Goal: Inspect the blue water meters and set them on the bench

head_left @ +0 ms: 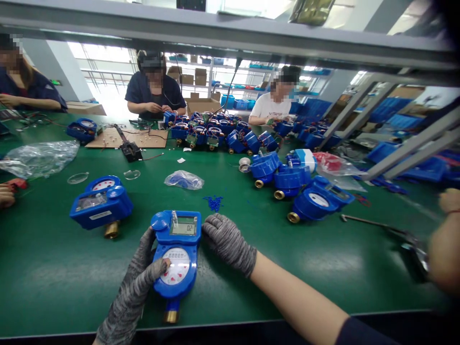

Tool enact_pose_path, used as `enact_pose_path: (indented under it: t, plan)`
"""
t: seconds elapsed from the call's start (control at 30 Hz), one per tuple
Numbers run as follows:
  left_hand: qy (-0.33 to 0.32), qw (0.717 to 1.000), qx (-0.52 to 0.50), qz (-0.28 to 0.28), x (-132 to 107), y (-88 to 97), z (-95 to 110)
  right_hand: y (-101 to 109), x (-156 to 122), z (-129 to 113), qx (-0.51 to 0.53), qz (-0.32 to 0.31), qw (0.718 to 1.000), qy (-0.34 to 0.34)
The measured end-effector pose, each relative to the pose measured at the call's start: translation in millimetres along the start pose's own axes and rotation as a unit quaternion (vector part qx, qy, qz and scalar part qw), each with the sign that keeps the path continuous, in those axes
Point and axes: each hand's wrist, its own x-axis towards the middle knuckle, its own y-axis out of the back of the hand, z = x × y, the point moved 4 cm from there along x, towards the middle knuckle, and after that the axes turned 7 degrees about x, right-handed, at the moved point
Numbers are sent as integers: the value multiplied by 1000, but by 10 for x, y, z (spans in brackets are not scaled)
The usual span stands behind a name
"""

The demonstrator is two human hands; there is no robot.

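Observation:
A blue water meter (177, 254) with a small LCD screen, a round dial and a brass fitting lies on the green table (53, 273) right in front of me. My left hand (138, 282), in a grey knit glove, grips its left side with the thumb over the dial face. My right hand (227, 242), also gloved, rests curled against the meter's upper right corner beside the screen. A small heap of blue bits (214, 202) lies just beyond the meter.
Another blue meter (101, 204) sits to the left, three more (293, 184) to the right. A clear bag (184, 180), lens discs (78, 178), a plastic sheet (39, 158), cardboard (136, 139) and several meters (215, 132) lie farther back. Three people sit opposite; another person's arm (443, 249) is at right.

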Motion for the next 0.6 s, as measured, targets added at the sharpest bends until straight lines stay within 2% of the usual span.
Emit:
enact_pose_path:
  t: [0.07,0.13,0.17,0.23,0.3,0.33,0.37,0.43,0.5,0.57,0.6]
  plan:
    - [0,1000,-1,6,4,6,-4,4,-29,60,97,23,995,-19]
    - [-3,1000,-2,17,-1,1,6,-30,-26,179,258,44,961,-94]
    - [-4,1000,-2,21,-6,-5,13,-81,-16,244,346,40,925,-150]
    - [-5,1000,4,25,-18,-17,20,-239,8,321,503,-1,824,-258]
    - [-8,1000,17,24,-20,-19,16,-387,50,314,610,-46,728,-310]
    - [-7,999,23,23,-15,-13,7,-438,78,301,643,-57,695,-317]
    - [-6,999,28,22,-3,0,-4,-474,106,291,662,-57,677,-317]
    - [-1,999,31,20,36,44,-19,-515,145,281,670,-34,669,-318]
    - [6,999,41,14,80,101,-6,-541,141,253,658,-2,678,-326]
    - [12,995,95,6,95,163,37,-555,78,191,645,39,685,-338]
    - [9,988,154,15,81,203,65,-557,22,155,640,63,684,-346]
